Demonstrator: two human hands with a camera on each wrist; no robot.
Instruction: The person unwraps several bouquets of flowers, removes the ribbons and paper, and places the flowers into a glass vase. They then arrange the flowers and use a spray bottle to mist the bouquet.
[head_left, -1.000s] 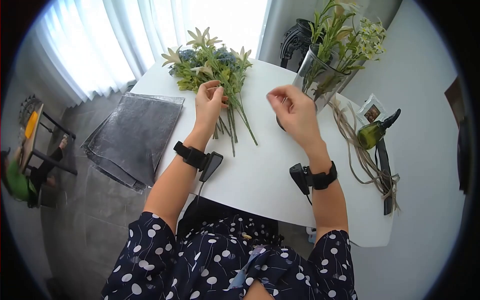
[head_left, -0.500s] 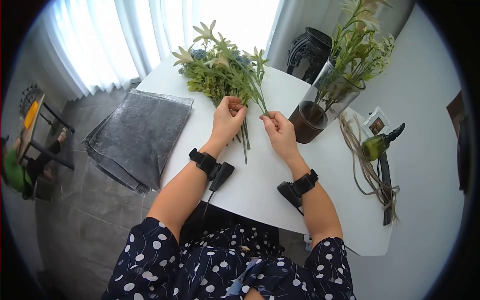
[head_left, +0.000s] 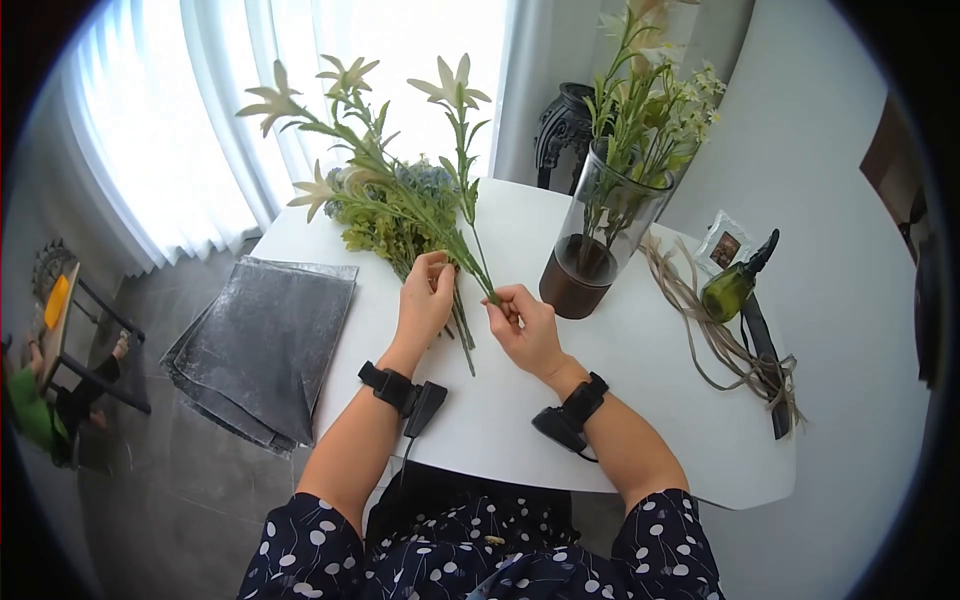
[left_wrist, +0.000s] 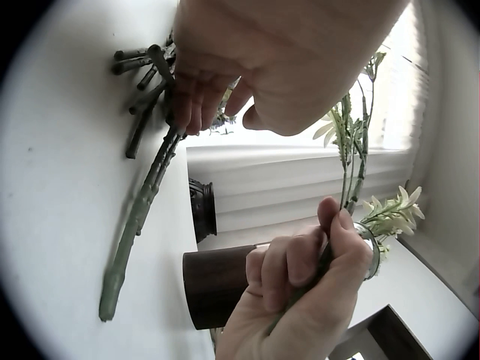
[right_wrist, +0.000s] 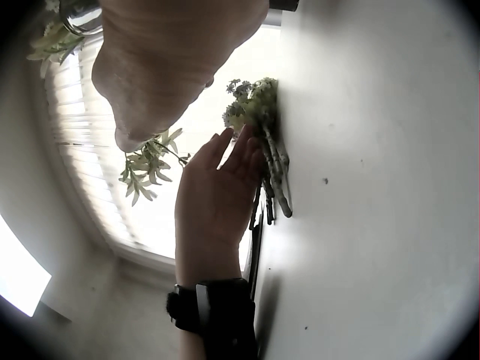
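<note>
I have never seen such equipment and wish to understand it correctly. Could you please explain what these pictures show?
There is no machine here, only a bare-handed person. The widest picture comes from a camera worn on the head. The other two, turned sideways, come from black cameras on the left and right wrists. On the white table are a flower bunch, dark sheets, a green bottle, a picture frame and a tall vase. The right hand holds a flower stem. The left hand is open beside the bunch's stems; whether it touches them is hard to tell.
</note>
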